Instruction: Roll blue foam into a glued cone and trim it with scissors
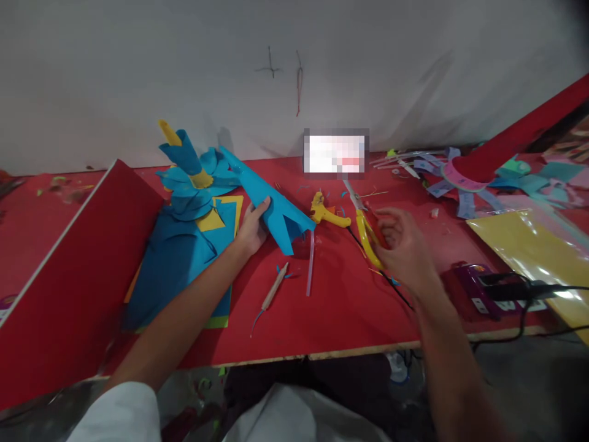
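Observation:
My left hand (252, 228) grips a long folded blue paper piece (271, 199) that lies slanted on the red table (331, 307). My right hand (402, 245) hovers with its fingers curled and apart over yellow-handled scissors (364, 230), holding nothing. A yellow glue gun (324, 213) lies between the two hands, its black cord running under my right hand. A blue and yellow paper flower (193, 178) stands on blue sheets (184, 258) left of my left hand.
A red board (73, 270) leans at the left. A wooden-handled tool (274, 286) and a clear glue stick (311, 264) lie near the front. A purple power strip (478, 285), a yellow sheet (534, 252) and paper scraps (464, 184) fill the right.

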Demonstrator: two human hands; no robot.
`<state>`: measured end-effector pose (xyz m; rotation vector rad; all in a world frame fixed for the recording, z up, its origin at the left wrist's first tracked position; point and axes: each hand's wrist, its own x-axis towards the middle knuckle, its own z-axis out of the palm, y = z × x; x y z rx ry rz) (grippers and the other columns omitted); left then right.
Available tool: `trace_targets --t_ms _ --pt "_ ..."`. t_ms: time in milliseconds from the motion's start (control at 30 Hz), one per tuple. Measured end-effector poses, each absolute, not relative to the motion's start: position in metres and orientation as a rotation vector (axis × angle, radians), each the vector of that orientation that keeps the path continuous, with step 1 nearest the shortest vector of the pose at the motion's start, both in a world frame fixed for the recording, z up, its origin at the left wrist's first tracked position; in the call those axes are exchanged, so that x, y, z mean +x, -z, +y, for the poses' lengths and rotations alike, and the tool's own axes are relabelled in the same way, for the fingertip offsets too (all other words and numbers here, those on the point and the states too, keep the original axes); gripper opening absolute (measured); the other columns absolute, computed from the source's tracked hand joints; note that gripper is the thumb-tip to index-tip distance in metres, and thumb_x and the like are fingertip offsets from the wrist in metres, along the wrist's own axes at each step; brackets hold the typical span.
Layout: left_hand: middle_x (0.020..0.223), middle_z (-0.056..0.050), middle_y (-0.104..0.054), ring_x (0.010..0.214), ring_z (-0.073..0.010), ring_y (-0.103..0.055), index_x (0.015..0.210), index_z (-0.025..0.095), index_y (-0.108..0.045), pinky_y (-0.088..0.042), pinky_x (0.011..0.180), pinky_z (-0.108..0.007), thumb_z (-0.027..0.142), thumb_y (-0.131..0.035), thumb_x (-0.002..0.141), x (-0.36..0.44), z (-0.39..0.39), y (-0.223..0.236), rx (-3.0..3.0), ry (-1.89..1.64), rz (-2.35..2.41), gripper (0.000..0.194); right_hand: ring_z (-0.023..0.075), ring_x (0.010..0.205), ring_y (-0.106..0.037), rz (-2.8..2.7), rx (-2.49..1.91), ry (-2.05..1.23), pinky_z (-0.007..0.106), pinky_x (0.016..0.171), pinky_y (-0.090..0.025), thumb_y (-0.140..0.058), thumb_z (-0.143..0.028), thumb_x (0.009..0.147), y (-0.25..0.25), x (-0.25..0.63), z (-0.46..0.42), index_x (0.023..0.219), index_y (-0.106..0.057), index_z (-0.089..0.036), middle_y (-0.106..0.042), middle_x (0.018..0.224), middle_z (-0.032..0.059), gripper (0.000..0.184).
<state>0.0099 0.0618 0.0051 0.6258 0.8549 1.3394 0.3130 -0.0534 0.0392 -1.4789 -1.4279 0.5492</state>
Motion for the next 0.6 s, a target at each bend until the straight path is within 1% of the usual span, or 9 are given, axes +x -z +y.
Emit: trace_targets --t_ms 33,100,167,267,333,400,467,533,600 --pt "0.110 -0.006 -0.080 0.115 -0.0281 -0.074 0.108 0.022 -0.070 -0.060 0.107 -0.043 0.041 -0.095 0.073 0.010 0.062 -0.004 0.630 -1.334 0.847 0.048 0.0242 0.086 -0.071 -1.365 -1.397 -0.658 0.039 0.073 -0.060 -0.082 -0.054 0.076 -0.042 0.301 -0.051 0.123 -0.057 -0.029 -0.068 0.095 0.0036 0.059" --pt "0.110 -0.007 -0.080 0.112 -0.0272 -0.075 0.108 0.021 -0.070 -0.061 0.106 -0.043 0.041 -0.095 0.074 0.010 0.061 -0.004 0.636 -1.322 0.830 0.046 0.0219 0.078 -0.069 -1.267 -1.304 -0.849 0.035 0.064 -0.058 -0.088 -0.047 0.071 -0.047 0.275 -0.042 0.128 -0.055 -0.030 -0.068 0.090 0.0003 0.069" --pt "0.108 -0.006 -0.080 0.108 -0.0266 -0.076 0.107 0.021 -0.070 -0.061 0.105 -0.043 0.041 -0.095 0.073 0.011 0.060 -0.006 0.630 -1.321 0.823 0.046 0.0210 0.072 -0.068 -1.242 -1.239 -1.020 0.034 0.058 -0.056 -0.088 -0.045 0.073 -0.051 0.252 -0.030 0.137 -0.052 -0.031 -0.067 0.085 -0.0017 0.075" --pt "0.103 -0.006 -0.080 0.104 -0.0272 -0.076 0.104 0.021 -0.071 -0.061 0.104 -0.044 0.041 -0.097 0.071 0.013 0.057 -0.010 0.617 -1.330 0.832 0.047 0.0185 0.072 -0.066 -1.249 -1.145 -1.152 0.033 0.059 -0.057 -0.086 -0.047 0.076 -0.052 0.227 -0.008 0.140 -0.054 -0.033 -0.069 0.089 -0.0017 0.073" --pt "0.103 -0.006 -0.080 0.107 -0.0287 -0.076 0.105 0.021 -0.071 -0.061 0.105 -0.045 0.042 -0.097 0.070 0.014 0.056 -0.012 0.623 -1.324 0.845 0.048 0.0163 0.073 -0.065 -1.256 -1.113 -1.134 0.032 0.062 -0.058 -0.090 -0.048 0.072 -0.045 0.218 0.005 0.135 -0.058 -0.032 -0.068 0.093 -0.0015 0.072" --pt "0.104 -0.007 -0.080 0.111 -0.0300 -0.075 0.106 0.021 -0.071 -0.060 0.107 -0.046 0.041 -0.098 0.070 0.014 0.056 -0.011 0.624 -1.316 0.860 0.050 0.0156 0.073 -0.065 -1.259 -1.099 -1.088 0.031 0.064 -0.058 -0.093 -0.050 0.066 -0.034 0.214 0.013 0.131 -0.058 -0.031 -0.068 0.095 -0.0016 0.076" --pt "0.103 -0.006 -0.080 0.112 -0.0297 -0.075 0.106 0.021 -0.070 -0.059 0.109 -0.045 0.039 -0.098 0.070 0.014 0.058 -0.010 0.607 -1.326 0.872 0.050 0.0169 0.074 -0.067 -1.251 -1.119 -1.044 0.034 0.066 -0.060 -0.089 -0.057 0.070 -0.021 0.214 0.016 0.135 -0.054 -0.031 -0.070 0.096 -0.0010 0.078" --pt "0.103 -0.006 -0.080 0.110 -0.0281 -0.076 0.106 0.021 -0.070 -0.059 0.109 -0.043 0.036 -0.098 0.071 0.014 0.059 -0.009 0.585 -1.345 0.870 0.047 0.0207 0.083 -0.071 -1.249 -1.165 -0.988 0.038 0.074 -0.063 -0.088 -0.060 0.071 -0.010 0.216 0.016 0.136 -0.053 -0.030 -0.073 0.105 0.0029 0.080" --pt "0.103 -0.005 -0.081 0.108 -0.0264 -0.076 0.106 0.022 -0.070 -0.059 0.109 -0.042 0.033 -0.095 0.074 0.014 0.060 -0.011 0.549 -1.366 0.872 0.042 0.0255 0.099 -0.074 -1.244 -1.147 -0.912 0.043 0.086 -0.065 -0.089 -0.061 0.070 -0.002 0.219 0.016 0.134 -0.053 -0.030 -0.074 0.118 0.0076 0.080"
